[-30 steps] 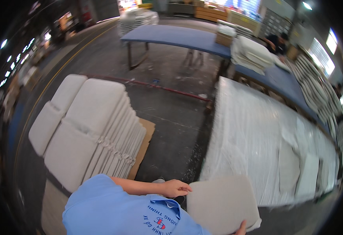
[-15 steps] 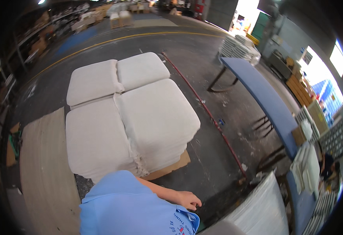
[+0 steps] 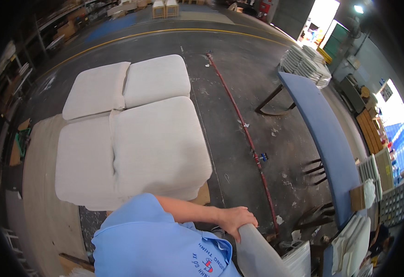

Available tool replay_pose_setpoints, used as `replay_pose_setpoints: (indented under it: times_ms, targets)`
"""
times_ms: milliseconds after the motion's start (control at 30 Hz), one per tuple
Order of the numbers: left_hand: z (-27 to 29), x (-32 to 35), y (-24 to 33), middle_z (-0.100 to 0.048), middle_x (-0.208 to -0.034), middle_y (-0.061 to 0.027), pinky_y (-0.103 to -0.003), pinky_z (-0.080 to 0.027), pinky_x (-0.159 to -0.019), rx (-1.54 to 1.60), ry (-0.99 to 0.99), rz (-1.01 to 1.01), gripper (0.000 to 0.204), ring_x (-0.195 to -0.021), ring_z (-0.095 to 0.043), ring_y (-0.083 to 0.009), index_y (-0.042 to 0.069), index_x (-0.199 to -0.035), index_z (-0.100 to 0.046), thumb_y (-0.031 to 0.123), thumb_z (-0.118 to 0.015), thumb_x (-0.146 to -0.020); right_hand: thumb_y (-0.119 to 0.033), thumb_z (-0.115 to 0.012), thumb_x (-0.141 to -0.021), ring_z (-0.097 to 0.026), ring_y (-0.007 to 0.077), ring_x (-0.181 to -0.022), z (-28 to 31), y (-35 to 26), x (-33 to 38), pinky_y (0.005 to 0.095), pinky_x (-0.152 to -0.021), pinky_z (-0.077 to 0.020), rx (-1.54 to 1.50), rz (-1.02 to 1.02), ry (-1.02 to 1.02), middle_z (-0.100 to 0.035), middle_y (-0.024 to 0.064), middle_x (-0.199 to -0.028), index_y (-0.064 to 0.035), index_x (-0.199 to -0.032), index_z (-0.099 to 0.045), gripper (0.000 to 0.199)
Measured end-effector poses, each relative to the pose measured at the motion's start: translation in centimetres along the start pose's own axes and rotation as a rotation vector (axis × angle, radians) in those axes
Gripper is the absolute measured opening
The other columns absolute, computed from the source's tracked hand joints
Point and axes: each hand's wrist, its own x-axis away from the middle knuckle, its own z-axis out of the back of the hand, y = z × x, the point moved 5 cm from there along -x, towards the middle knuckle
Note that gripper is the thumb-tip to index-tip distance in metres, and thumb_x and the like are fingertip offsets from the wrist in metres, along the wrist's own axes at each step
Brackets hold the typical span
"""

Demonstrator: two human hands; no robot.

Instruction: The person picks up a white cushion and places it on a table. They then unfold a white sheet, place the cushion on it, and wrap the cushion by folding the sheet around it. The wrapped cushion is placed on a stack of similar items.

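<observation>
L hand [image 3: 236, 220]: fingers bent over top edge of a grey-white padded cushion [image 3: 259, 251], thumb down its near face, so gripping it by the edge, the hand only slightly parted. Cushion stands steeply tilted, at lower ctr-right, just right of the wearer's body; bottom part runs out of frame. R hand out of view; can't tell how its fingers are.

Bare L forearm comes out of a light-blue short-sleeved shirt [image 3: 151, 240], lower ctr.

Beyond the arm, to L: four adjoining piles of off-white, round-cornered fabric cushions [image 3: 160, 143], two by two, edges touching; soft shadow on the near R one. Brown cardboard sheet [image 3: 203, 195] sticks out under near R corner. Long beige sheet [image 3: 49, 194] on floor, L of piles.

R of piles: thin dark-red pipe [image 3: 246, 131] along grey floor, small blue fitting [image 3: 264, 157] beside it. Further R, long blue-topped table [image 3: 324, 134], dark legs; near end has an open brown cardboard box [image 3: 358, 197] & folded-looking white pads [image 3: 352, 242]. Clear-plastic-wrapped white bundle [image 3: 299, 261] at lower R, nr held cushion.

Far R: co-worker in dark clothing [image 3: 381, 240], partly hidden. Past table's far end, stacked whitish pads [image 3: 306, 67]. Yellow floor line [image 3: 174, 30] across back.
</observation>
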Motion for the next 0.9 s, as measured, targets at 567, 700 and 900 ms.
replay_pose_setpoints:
  times_ms: [567,700,900]
  targets:
    - [13.7,-8.3,-10.3,-0.066,-0.116,-0.0120,-0.044,-0.047,-0.097,-0.003,0.731,0.473,0.063,-0.113,-0.061,-0.0339,0.009,-0.123,-0.063,0.031,-0.091,-0.071,-0.012,-0.072,-0.085,-0.064,0.0437,-0.121,-8.4,10.2,-47.8,0.0449,-0.102,-0.0493,-0.273,0.574,-0.267,-0.065,0.0256,-0.131,0.0003,-0.135,-0.063,0.052]
    - [19.0,-7.2,-14.7,-0.066,-0.117,-0.0150,-0.044,-0.048,-0.099,0.070,0.862,0.595,0.065,-0.115,-0.062,-0.0358,0.006,-0.126,-0.063,0.030,-0.090,-0.073,-0.009,-0.071,-0.083,-0.067,0.0402,-0.115,-13.8,6.9,-58.9,0.0434,-0.096,-0.0517,-0.336,0.698,-0.377,-0.068,0.0244,-0.125,0.0009,-0.132,-0.064,0.051]
    - [29.2,-3.4,-17.7,-0.066,-0.121,-0.0151,-0.041,-0.051,-0.097,0.038,0.953,0.762,0.065,-0.117,-0.063,-0.0336,0.006,-0.127,-0.064,0.036,-0.089,-0.075,-0.007,-0.068,-0.081,-0.068,0.0406,-0.108,-20.3,-6.3,-73.4,0.0434,-0.091,-0.0529,-0.438,0.936,-0.351,-0.069,0.0240,-0.120,0.0013,-0.125,-0.066,0.045]
